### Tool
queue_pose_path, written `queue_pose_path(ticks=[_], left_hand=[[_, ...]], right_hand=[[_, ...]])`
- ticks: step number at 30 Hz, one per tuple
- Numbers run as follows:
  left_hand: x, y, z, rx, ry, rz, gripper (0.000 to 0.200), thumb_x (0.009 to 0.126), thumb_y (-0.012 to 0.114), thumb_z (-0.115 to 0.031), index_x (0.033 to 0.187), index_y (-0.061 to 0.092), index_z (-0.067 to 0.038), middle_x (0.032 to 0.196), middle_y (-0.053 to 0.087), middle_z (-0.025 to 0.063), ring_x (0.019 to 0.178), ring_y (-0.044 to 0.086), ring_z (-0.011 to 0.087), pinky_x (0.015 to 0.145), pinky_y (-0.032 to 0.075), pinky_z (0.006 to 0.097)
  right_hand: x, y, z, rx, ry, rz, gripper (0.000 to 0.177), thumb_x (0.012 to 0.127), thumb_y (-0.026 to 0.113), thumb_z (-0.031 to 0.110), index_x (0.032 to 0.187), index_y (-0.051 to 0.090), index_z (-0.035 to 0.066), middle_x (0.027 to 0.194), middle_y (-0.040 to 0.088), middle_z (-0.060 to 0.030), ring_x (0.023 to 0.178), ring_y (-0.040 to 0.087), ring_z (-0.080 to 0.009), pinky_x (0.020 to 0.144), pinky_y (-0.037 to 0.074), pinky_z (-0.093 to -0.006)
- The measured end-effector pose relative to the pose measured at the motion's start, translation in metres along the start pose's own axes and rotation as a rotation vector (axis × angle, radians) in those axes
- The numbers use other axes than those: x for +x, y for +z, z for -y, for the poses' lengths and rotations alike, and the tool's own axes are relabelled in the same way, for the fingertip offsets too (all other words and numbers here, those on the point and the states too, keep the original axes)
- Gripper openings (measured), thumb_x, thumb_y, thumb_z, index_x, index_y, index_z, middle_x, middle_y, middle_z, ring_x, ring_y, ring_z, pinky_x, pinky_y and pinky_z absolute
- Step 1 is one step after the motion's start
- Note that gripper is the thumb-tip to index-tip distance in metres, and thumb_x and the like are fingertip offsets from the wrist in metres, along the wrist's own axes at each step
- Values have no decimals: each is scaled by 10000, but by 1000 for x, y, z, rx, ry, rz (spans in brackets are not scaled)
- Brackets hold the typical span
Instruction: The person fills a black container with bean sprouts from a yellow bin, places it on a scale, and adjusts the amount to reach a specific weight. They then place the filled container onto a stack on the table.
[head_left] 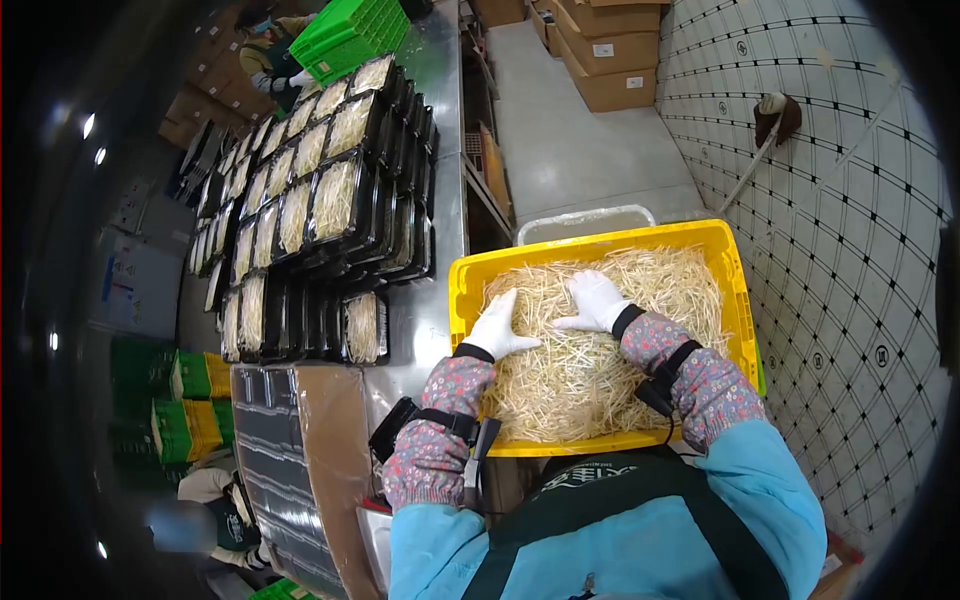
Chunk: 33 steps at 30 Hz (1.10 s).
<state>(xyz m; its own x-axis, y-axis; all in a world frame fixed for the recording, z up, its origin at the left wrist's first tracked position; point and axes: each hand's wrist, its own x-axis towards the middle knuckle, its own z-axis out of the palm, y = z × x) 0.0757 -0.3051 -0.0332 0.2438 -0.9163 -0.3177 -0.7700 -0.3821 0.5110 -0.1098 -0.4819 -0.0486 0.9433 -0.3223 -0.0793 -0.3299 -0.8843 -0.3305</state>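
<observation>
A yellow crate (pixel 600 243) filled with pale, thin bean sprouts (pixel 570 390) stands right in front of me. My left hand (pixel 500 328), in a white glove, rests on the sprouts near the crate's left side, thumb apart from the fingers. My right hand (pixel 597 303), gloved the same way, lies on the heap near its middle with fingers spread. Both palms face down and some fingertips are sunk among the sprouts. Neither hand has visibly closed on a bunch.
Stacked black trays of sprouts (pixel 335 200) cover much of the metal table (pixel 440 130) to the left. Nearer me is a carton of black trays (pixel 275 430). Green crates (pixel 350 35) and a co-worker (pixel 265 50) are at the far left; another person (pixel 230 515) is lower left. Cardboard boxes (pixel 610 60) stand ahead.
</observation>
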Motion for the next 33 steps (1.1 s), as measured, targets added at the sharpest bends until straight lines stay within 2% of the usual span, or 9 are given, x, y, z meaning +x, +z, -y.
queue_pose_path(ticks=[2, 6, 10, 12, 16, 24, 26, 29, 33], left_hand=[[37, -3, 3, 124, 144, -17, 1214, 616, 892, -483, 1498, 256, 57, 1492, 353, 306, 1420, 308, 424, 1187, 252, 434], [76, 2, 9, 190, 64, 142, 1312, 563, 803, -711, 1506, 265, 26, 1499, 342, 311, 1440, 264, 441, 1194, 216, 479], [70, 4, 9, 174, 38, 167, 1238, 554, 774, -754, 1448, 393, 13, 1390, 465, 305, 1343, 396, 436, 1146, 288, 490], [52, 10, 4, 170, 177, 29, 1034, 583, 801, -683, 1294, 535, 19, 1193, 592, 263, 1133, 545, 425, 1008, 421, 467], [-5, 12, -23, 54, 259, -123, 911, 570, 875, -511, 1243, 556, 15, 1087, 608, 226, 1058, 568, 400, 951, 452, 463], [29, 5, 14, 23, 342, 236, 1231, 546, 908, -491, 1518, 287, -61, 1500, 357, 262, 1399, 345, 393, 1154, 313, 411], [36, -7, -1, -18, 120, 379, 1234, 540, 903, -500, 1520, 292, -66, 1383, 515, 271, 1288, 504, 386, 1090, 396, 385], [38, -1, -2, -40, 118, 316, 1075, 572, 878, -496, 1452, 424, -78, 1216, 637, 240, 1158, 598, 381, 1003, 462, 402], [20, -34, -40, 8, 138, 135, 920, 609, 841, -474, 1383, 510, -103, 1101, 686, 205, 1051, 644, 376, 929, 502, 420]], right_hand=[[5, 7, -3, -6, 14, -4, 852, 686, 679, 749, 1049, 635, -20, 1051, 630, -195, 1034, 598, -341, 958, 464, -421], [28, 15, -21, -36, -42, -56, 921, 606, 722, 770, 1063, 633, -25, 1092, 629, -198, 1064, 593, -353, 970, 456, -427], [34, 12, -18, 112, 81, 170, 960, 581, 756, 743, 1127, 632, -36, 1057, 663, -232, 1024, 632, -378, 931, 492, -431], [25, 0, -10, 115, 43, 168, 903, 574, 777, 710, 1085, 655, -25, 999, 685, -226, 976, 655, -369, 883, 521, -415], [-20, -22, 12, 119, -160, 68, 726, 565, 811, 633, 932, 649, 28, 869, 678, -154, 868, 669, -336, 773, 533, -421], [-14, -15, 3, 141, -53, 266, 875, 539, 853, 608, 1090, 590, -20, 985, 663, -201, 960, 644, -374, 851, 520, -424], [-8, -25, 5, 146, 27, 364, 878, 565, 852, 557, 1168, 577, -19, 1008, 683, -224, 942, 665, -376, 833, 531, -419], [-9, -35, 12, 99, 113, 407, 947, 580, 849, 495, 1323, 533, 1, 970, 708, -193, 906, 688, -351, 805, 545, -414], [-23, -76, 17, 30, 73, 267, 723, 652, 799, 407, 1214, 580, 8, 894, 698, -195, 834, 686, -366, 741, 547, -433]])
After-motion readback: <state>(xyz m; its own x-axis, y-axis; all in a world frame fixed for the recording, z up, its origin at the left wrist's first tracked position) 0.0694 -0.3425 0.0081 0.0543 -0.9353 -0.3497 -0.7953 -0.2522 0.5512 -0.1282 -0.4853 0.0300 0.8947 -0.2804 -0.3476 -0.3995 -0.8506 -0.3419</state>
